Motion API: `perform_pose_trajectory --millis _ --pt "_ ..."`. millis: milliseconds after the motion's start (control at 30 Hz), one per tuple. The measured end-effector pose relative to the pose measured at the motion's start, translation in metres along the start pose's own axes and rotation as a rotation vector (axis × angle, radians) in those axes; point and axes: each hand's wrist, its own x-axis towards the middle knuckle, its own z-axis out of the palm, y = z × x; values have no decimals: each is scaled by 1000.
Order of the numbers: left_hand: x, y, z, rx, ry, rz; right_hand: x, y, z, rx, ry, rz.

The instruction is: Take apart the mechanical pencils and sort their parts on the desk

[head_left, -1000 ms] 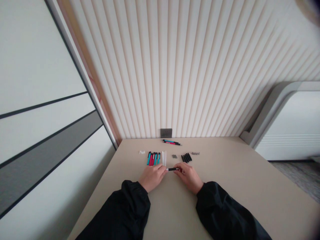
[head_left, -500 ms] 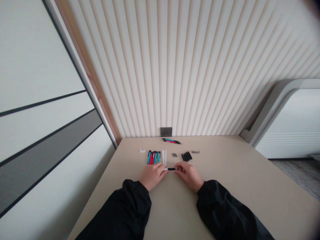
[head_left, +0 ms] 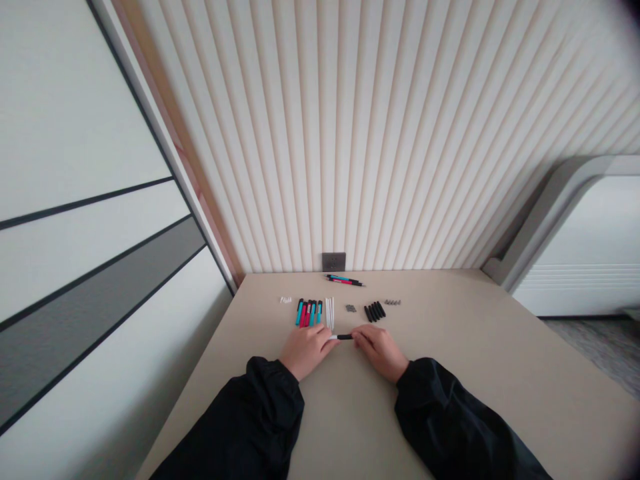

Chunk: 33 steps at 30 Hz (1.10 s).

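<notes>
Between my hands, level above the table, lies a white thin refill with a black sleeve, like the front part of a pen [head_left: 345, 337]. My left hand [head_left: 307, 350] is closed on its white end. The fingers of my right hand [head_left: 379, 348] are closed round its black end, and they hide the tip. Just beyond my left hand is a row of blue and red pen barrels [head_left: 309, 312] with black ends. Beside them lie several thin white refills [head_left: 329, 312]. Past my right hand are several black grip sleeves [head_left: 375, 311].
Small white parts [head_left: 285, 300] lie at the left of the beige table [head_left: 350, 413]. Small grey parts [head_left: 351, 308] and metal tips [head_left: 393, 303] lie to the right. Two pens [head_left: 345, 280], one blue and one red, rest near the wall below a socket [head_left: 333, 262].
The fingers of my right hand have closed further over the pen's black end and hide its tip. My left hand keeps its hold. The view has shifted slightly.
</notes>
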Motion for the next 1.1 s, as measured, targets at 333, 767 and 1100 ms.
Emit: perform_pose_trajectory --millis 333,767,1100 --pt "0 0 1 31 14 7 0 1 0 56 59 72" --pt "4 0 -1 54 132 110 1 0 -1 27 116 8" --pt "6 1 -1 115 182 188 1 -2 -2 29 86 68"
